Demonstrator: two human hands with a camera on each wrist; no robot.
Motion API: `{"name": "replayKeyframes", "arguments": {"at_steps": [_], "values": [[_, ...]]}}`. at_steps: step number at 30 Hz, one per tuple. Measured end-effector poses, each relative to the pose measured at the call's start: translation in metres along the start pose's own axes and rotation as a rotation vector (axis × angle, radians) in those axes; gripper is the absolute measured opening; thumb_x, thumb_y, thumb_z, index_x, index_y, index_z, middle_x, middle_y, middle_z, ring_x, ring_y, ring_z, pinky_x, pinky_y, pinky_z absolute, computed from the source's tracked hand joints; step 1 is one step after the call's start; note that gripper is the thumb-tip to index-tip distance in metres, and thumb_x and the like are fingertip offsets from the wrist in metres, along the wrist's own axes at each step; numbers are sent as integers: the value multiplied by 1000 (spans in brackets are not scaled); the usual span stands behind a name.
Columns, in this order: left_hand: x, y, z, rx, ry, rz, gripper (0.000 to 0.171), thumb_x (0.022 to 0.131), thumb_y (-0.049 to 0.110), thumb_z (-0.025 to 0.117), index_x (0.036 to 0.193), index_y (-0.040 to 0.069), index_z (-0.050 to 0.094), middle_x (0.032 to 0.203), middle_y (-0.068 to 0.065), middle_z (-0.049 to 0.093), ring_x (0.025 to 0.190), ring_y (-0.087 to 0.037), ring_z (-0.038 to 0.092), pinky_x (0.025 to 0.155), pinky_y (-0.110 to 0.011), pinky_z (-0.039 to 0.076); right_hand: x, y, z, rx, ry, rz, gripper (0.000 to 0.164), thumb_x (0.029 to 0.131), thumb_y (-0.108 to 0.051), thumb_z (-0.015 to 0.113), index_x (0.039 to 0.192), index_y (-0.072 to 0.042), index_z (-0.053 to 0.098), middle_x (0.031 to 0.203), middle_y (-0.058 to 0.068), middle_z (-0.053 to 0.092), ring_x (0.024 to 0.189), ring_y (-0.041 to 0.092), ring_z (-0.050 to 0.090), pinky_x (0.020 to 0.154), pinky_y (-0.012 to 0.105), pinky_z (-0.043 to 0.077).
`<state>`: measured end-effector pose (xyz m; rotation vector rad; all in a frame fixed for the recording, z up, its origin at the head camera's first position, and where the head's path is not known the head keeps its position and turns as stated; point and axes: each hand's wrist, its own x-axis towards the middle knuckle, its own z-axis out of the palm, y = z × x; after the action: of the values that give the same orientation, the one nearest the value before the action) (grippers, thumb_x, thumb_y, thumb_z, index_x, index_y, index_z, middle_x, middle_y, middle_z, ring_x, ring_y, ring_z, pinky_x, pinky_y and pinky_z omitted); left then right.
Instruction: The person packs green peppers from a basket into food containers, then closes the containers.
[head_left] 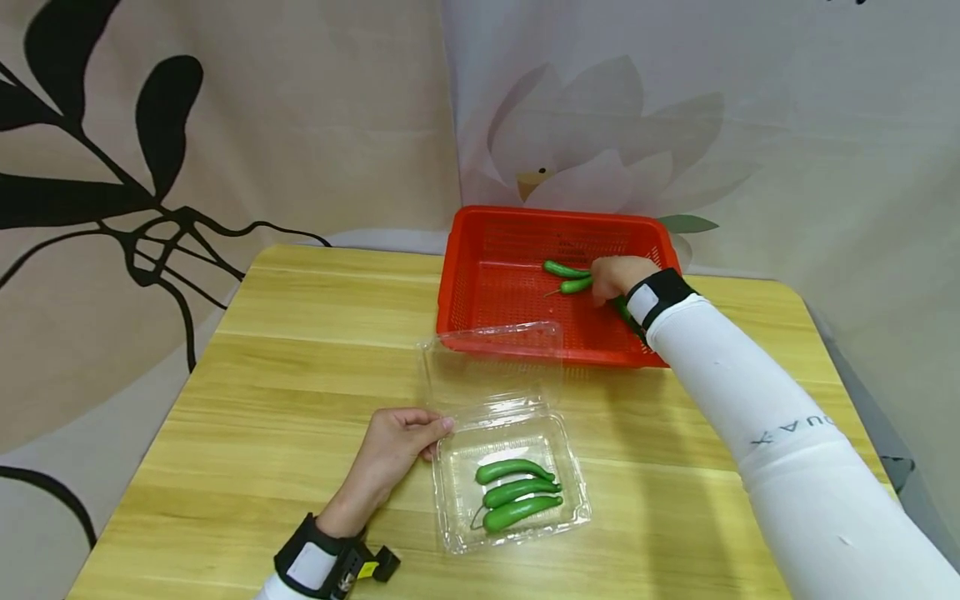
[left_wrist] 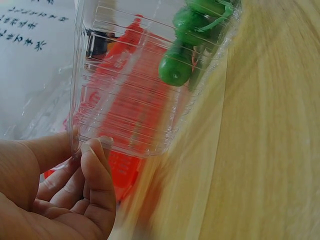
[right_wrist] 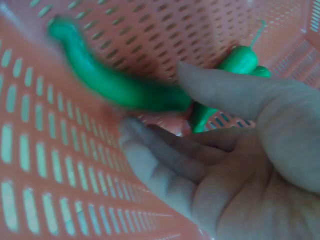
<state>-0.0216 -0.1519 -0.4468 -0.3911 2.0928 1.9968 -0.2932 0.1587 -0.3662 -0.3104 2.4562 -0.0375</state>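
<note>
My left hand (head_left: 401, 446) pinches the left rim of a clear plastic clamshell box (head_left: 566, 454) between thumb and fingers. Its lid (head_left: 491, 367) is folded back and overlaps the front rim of a red basket. Three green chili peppers (head_left: 517, 492) lie side by side in the box. Over in the red basket (head_left: 487, 292), my right hand (head_left: 621, 277) reaches down among more green peppers. The right wrist view shows its thumb and fingers apart, beside a curved green pepper (right_wrist: 115, 90). More peppers (right_wrist: 240, 60) lie partly behind the thumb.
The wooden table (head_left: 315, 358) bears both the box and the basket. Behind it hangs a printed cloth backdrop (head_left: 360, 108) with plant and flower shapes. The basket stands at the table's back edge.
</note>
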Motion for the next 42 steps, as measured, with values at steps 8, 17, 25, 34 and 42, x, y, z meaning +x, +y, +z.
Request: {"name": "replayKeyframes", "arguments": {"at_steps": [8, 17, 25, 34, 42], "values": [[-1, 0, -1, 8, 0, -7, 14, 91, 9, 83, 97, -3, 80, 72, -14, 70, 60, -12, 59, 57, -23, 52, 1, 3, 6, 58, 16, 98, 43, 85, -1, 81, 121, -1, 59, 113, 22, 58, 103, 40, 53, 93, 56, 55], [-1, -1, -1, -5, -6, 1, 17, 91, 10, 83, 99, -5, 80, 74, -15, 71, 60, -12, 59, 57, -22, 52, 12, 10, 9, 8, 71, 7, 38, 82, 5, 80, 114, 3, 59, 102, 21, 60, 94, 36, 57, 83, 44, 56], [0, -2, -1, -4, -7, 13, 18, 90, 10, 83, 98, -5, 79, 72, -14, 69, 60, -12, 59, 57, -23, 52, 3, 16, -3, -8, 187, -59, 19, 82, 6, 70, 100, 2, 64, 84, 15, 55, 77, 31, 54, 64, 35, 44], [0, -1, -2, 4, -2, 12, 14, 92, 9, 82, 96, -4, 80, 71, -14, 68, 59, -13, 59, 57, -23, 51, -5, 24, -9, -14, 348, -157, 6, 89, 0, 66, 87, -2, 61, 75, 9, 47, 76, 30, 51, 69, 40, 41], [-1, -1, -2, -2, -5, 8, 13, 91, 9, 82, 96, -3, 80, 72, -15, 69, 60, -13, 59, 57, -23, 52, -18, 29, -13, 71, 442, -217, 28, 89, 0, 68, 116, 6, 70, 104, 21, 69, 91, 35, 58, 84, 49, 52]]}}
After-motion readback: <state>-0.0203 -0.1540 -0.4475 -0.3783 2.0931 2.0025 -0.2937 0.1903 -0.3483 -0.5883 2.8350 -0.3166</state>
